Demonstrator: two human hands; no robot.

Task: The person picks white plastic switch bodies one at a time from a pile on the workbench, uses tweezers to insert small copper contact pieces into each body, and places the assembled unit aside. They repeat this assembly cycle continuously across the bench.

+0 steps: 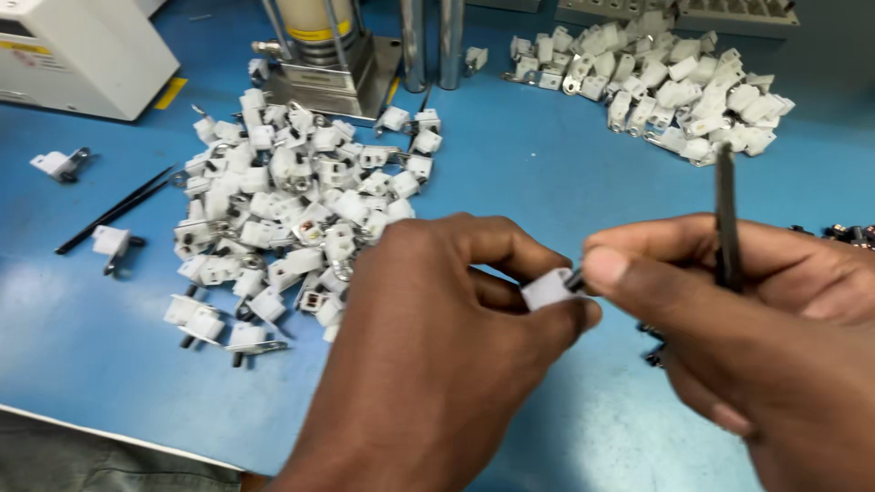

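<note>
My left hand pinches a small white plastic part between thumb and fingers over the blue table. My right hand meets it from the right, thumb tip against the part, and grips dark tweezers that stick up from the fist. A small dark piece shows at the part's right end, between the two thumbs. A large heap of similar white parts with metal clips lies just left of my left hand.
A second heap of white parts lies at the back right. A metal press base with two steel columns stands at the back centre, a white box back left. Black tweezers and stray parts lie left. Small dark pieces sit at the right edge.
</note>
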